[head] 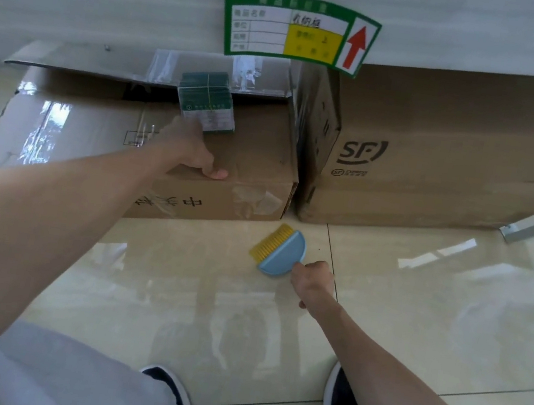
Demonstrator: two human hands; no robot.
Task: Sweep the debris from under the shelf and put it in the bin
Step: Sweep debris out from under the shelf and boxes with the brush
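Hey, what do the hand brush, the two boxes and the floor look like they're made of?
The brush has a smooth light-blue back, likely plastic, and yellow bristles, probably synthetic. The left box and the right box look like matte brown cardboard; the left carries shiny clear tape. The floor is glossy pale tile, ceramic or similar, given dark joint lines and mirror-like reflections.

Sweeping in front of boxes under the shelf (285, 21)

Left hand (190, 149) grips the near edge of the taped carton (232, 193); just right of that carton, the right hand (312, 282) holds a blue brush (281, 256) on the floor (415, 311).
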